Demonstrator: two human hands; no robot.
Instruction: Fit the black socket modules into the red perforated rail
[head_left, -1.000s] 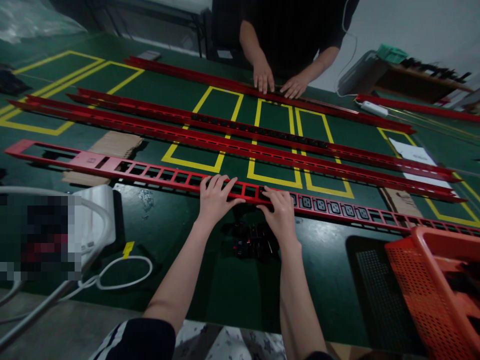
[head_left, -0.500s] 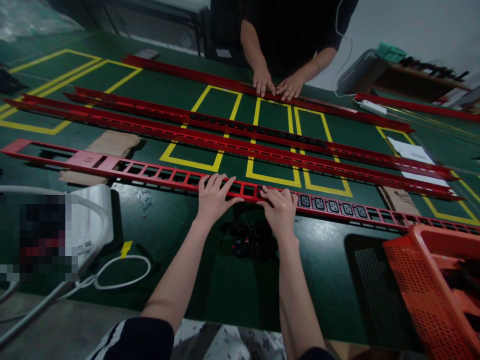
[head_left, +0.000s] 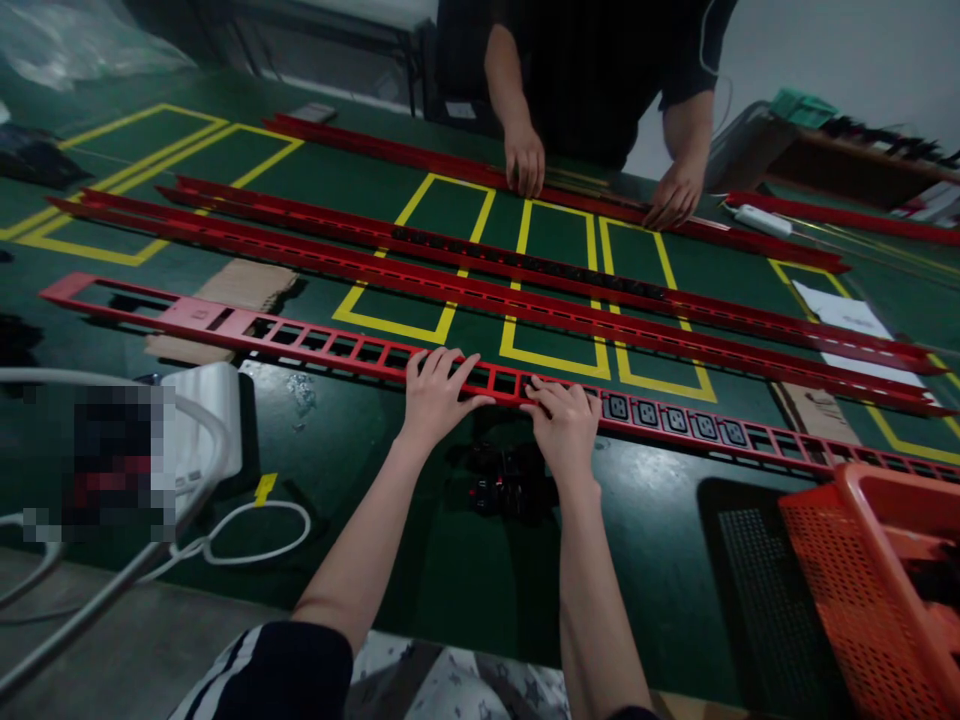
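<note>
A long red slotted metal rail (head_left: 330,343) lies across the table in front of me. Several black power sockets (head_left: 676,420) sit in its openings, right of my hands. My left hand (head_left: 439,395) grips the rail, fingers over the far edge and thumb along the near one. Close beside it, my right hand (head_left: 564,420) is closed on the same rail, its fingertips at an opening; something dark shows under them, partly hidden. Loose black parts (head_left: 506,485) lie on the table between my forearms.
An orange basket (head_left: 847,580) with dark parts stands at the right. More red rails (head_left: 420,275) lie beyond mine, over yellow tape outlines. A white power strip (head_left: 214,420) and cable are at the left. Across the table, a co-worker's hands (head_left: 675,195) touch the farthest rail.
My view has shifted slightly, so the scene sits a little to the right. My hands keep their place on the rail. The co-worker's hands have moved apart along the far rail.
</note>
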